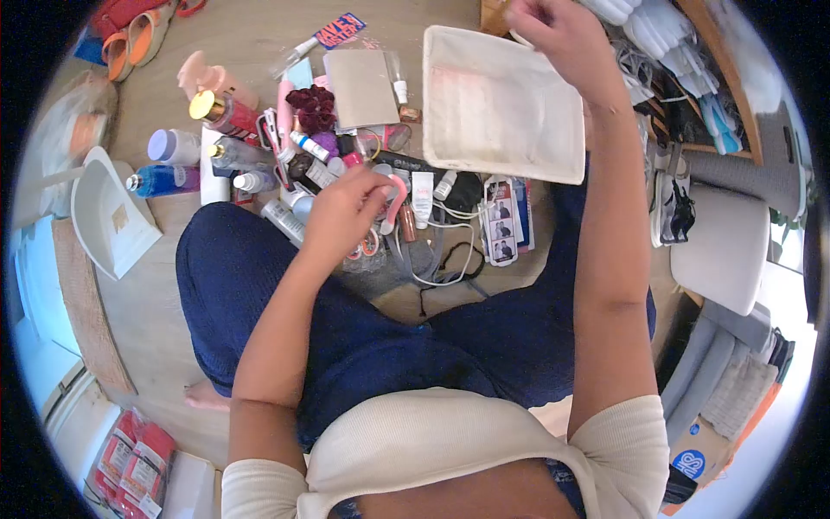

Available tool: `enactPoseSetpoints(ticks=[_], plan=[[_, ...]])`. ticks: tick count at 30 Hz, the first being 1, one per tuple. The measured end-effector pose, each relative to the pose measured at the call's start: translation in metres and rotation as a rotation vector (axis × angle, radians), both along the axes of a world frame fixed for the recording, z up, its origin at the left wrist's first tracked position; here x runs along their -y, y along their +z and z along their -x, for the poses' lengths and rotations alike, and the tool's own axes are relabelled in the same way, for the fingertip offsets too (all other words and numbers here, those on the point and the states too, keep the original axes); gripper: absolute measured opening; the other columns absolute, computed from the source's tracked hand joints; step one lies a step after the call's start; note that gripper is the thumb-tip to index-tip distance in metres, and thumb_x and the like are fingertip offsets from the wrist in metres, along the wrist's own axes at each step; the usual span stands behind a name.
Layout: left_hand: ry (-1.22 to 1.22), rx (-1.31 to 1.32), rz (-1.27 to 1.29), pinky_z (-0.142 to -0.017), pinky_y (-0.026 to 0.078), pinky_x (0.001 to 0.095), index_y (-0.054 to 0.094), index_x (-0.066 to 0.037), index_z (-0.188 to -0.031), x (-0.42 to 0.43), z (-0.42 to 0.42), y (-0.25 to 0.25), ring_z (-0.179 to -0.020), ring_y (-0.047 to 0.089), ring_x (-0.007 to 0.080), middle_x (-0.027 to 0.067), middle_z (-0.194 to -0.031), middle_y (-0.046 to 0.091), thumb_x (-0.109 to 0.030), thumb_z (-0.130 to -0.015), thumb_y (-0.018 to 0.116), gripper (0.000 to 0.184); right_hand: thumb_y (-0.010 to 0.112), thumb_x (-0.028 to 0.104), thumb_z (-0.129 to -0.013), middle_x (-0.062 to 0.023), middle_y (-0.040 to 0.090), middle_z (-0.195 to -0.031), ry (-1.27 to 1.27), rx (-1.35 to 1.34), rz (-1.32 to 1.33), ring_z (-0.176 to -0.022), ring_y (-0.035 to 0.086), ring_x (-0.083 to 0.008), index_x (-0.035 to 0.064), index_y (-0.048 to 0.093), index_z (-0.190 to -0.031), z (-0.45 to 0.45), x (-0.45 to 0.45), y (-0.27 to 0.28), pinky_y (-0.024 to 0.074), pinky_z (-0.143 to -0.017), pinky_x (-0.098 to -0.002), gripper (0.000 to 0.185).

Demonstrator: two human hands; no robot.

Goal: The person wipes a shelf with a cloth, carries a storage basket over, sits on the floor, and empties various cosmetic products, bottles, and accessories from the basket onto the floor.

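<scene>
My left hand is closed around a pink curved piece, whose exact kind I cannot tell. Below and around it lie a white tube, a white cable and several small cosmetics. My right hand is up at the top edge of the view, fingers curled in, over the far right corner of a white plastic bin. What those fingers hold, if anything, is hidden. Faint pinkish stains mark the bin's inside. A dark red scrunchie rests beside a grey-beige notebook.
Bottles stand at the left of the pile, among them a blue one and a gold-capped one. A white dustpan lies further left. Photo strips are near my right knee. A shelf with shoes borders the right.
</scene>
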State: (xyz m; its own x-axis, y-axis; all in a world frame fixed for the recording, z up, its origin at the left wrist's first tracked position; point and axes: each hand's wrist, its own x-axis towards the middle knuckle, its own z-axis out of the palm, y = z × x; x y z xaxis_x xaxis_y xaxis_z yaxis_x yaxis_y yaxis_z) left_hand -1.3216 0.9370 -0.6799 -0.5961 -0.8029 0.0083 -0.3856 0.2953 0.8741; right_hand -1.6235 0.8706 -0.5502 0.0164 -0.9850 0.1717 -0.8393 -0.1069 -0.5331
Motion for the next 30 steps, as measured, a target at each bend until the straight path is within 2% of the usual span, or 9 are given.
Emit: enactPoseSetpoints(ticks=[2, 4, 12, 19, 22, 24, 25, 27, 30], plan=[[-0.012, -0.008, 0.034, -0.064, 0.045, 0.0364, 0.063, -0.005, -0.089, -0.003, 0.000, -0.006, -0.073, 0.058, 0.0297, 0.0109, -0.080, 0.057, -0.012, -0.080, 0.057, 0.012, 0.069, 0.026, -0.065, -0.0190, 0.060, -0.095, -0.011, -0.087, -0.144, -0.086, 0.057, -0.0309, 0.0043, 0.060, -0.098, -0.048, 0.027, 0.023, 0.0456, -0.079, -0.0393, 0.040], [-0.087, 0.019, -0.005, -0.068, 0.045, 0.0336, 0.061, -0.003, -0.090, -0.004, -0.003, -0.005, -0.077, 0.058, 0.0274, 0.0116, -0.082, 0.057, -0.011, -0.082, 0.057, 0.011, 0.061, 0.019, -0.073, -0.0157, 0.063, -0.073, 0.084, -0.175, 0.020, -0.071, 0.061, -0.0282, -0.0005, 0.062, -0.088, -0.071, 0.069, 0.005, 0.0483, -0.070, -0.0360, 0.024], [-0.072, -0.013, -0.059, -0.069, 0.046, 0.0371, 0.062, -0.008, -0.089, 0.003, -0.010, -0.008, -0.080, 0.058, 0.0296, 0.0104, -0.083, 0.058, -0.015, -0.081, 0.056, 0.013, 0.054, 0.004, -0.071, -0.0216, 0.038, -0.133, 0.290, -0.457, 0.163, -0.110, 0.048, -0.0366, 0.0083, 0.064, -0.102, -0.074, 0.170, -0.086, 0.0449, -0.086, -0.0389, 0.033], [-0.097, -0.079, -0.075, -0.068, 0.045, 0.0333, 0.061, -0.006, -0.092, 0.007, -0.013, -0.005, -0.077, 0.058, 0.0258, 0.0097, -0.083, 0.056, -0.008, -0.079, 0.059, 0.014, 0.058, 0.006, -0.069, -0.0206, 0.044, -0.128, -0.062, -0.413, -0.210, -0.110, 0.048, -0.0381, 0.0116, 0.054, -0.120, -0.084, 0.154, -0.055, 0.0419, -0.093, -0.0395, 0.051], [-0.083, -0.093, -0.111, -0.067, 0.045, 0.0328, 0.062, -0.005, -0.091, 0.006, -0.013, -0.002, -0.077, 0.058, 0.0251, 0.0094, -0.083, 0.056, -0.009, -0.079, 0.059, 0.013, 0.064, 0.013, -0.069, -0.0207, 0.048, -0.122, 0.445, -0.478, 0.407, -0.105, 0.051, -0.0380, 0.0104, 0.051, -0.122, -0.073, 0.155, -0.086, 0.0437, -0.089, -0.0406, 0.055], [-0.041, -0.115, -0.055, -0.066, 0.045, 0.0328, 0.062, -0.005, -0.089, 0.007, -0.012, 0.000, -0.076, 0.058, 0.0248, 0.0093, -0.082, 0.056, -0.011, -0.079, 0.060, 0.012, 0.067, 0.024, -0.069, -0.0188, 0.037, -0.137, 0.098, -0.403, -0.312, -0.129, 0.031, -0.0277, 0.0137, 0.040, -0.133, -0.103, 0.124, -0.045, 0.0274, -0.106, -0.0306, 0.070], [-0.037, -0.114, -0.053, -0.066, 0.045, 0.0328, 0.062, -0.005, -0.089, 0.008, -0.012, 0.000, -0.076, 0.058, 0.0248, 0.0093, -0.082, 0.056, -0.011, -0.079, 0.060, 0.012, 0.067, 0.024, -0.069, -0.0188, 0.037, -0.137, 0.101, -0.403, -0.310, -0.129, 0.031, -0.0277, 0.0137, 0.040, -0.133, -0.102, 0.125, -0.052, 0.0274, -0.106, -0.0306, 0.070], [-0.014, -0.051, -0.106, -0.065, 0.045, 0.0328, 0.062, -0.005, -0.088, 0.010, -0.013, -0.001, -0.076, 0.058, 0.0240, 0.0099, -0.084, 0.057, -0.016, -0.080, 0.060, 0.014, 0.063, 0.042, -0.078, -0.0103, 0.065, -0.078, 0.051, -0.324, -0.020, -0.070, 0.063, -0.0260, 0.0053, 0.064, -0.089, -0.104, 0.120, -0.070, 0.0488, -0.069, -0.0391, 0.038], [-0.088, 0.100, -0.245, -0.066, 0.046, 0.0383, 0.063, -0.006, -0.084, 0.014, -0.014, 0.010, -0.079, 0.059, 0.0289, 0.0102, -0.085, 0.058, -0.024, -0.081, 0.058, 0.019, 0.062, 0.048, -0.075, -0.0112, 0.065, -0.082, -0.076, -0.445, -0.419, -0.082, 0.062, -0.0297, 0.0082, 0.065, -0.091, -0.138, 0.095, -0.059, 0.0485, -0.071, -0.0418, 0.042]])
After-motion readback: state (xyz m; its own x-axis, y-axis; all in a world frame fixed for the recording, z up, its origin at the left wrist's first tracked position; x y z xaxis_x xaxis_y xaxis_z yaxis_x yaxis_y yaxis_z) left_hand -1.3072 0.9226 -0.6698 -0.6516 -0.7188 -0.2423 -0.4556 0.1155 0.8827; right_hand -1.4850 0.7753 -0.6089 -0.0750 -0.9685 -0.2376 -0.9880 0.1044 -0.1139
